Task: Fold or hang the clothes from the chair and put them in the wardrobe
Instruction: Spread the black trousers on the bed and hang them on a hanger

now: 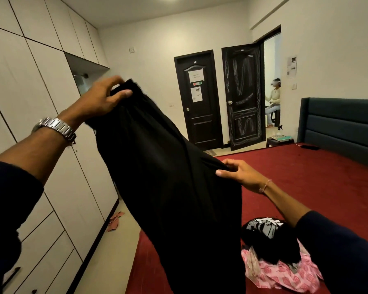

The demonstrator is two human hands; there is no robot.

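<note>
black garment (168, 177): matt, soft cloth
watch (55, 127): shiny metal links
wardrobe (30, 81): smooth, pale matt panels
doors (242, 98): dark glossy carved wood
bed cover (306, 177): red cloth

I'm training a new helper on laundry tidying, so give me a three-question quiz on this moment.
1. True or false: both hands grip the black garment.
2. Which hand is higher, the left hand or the right hand?
3. What lies on the red bed near the lower right? A) a pile with a black printed top on pink patterned cloth; B) a stack of towels; C) a suitcase.

Key: 1 true. 2 the left hand, raised near the white wardrobe. 3 A.
</note>
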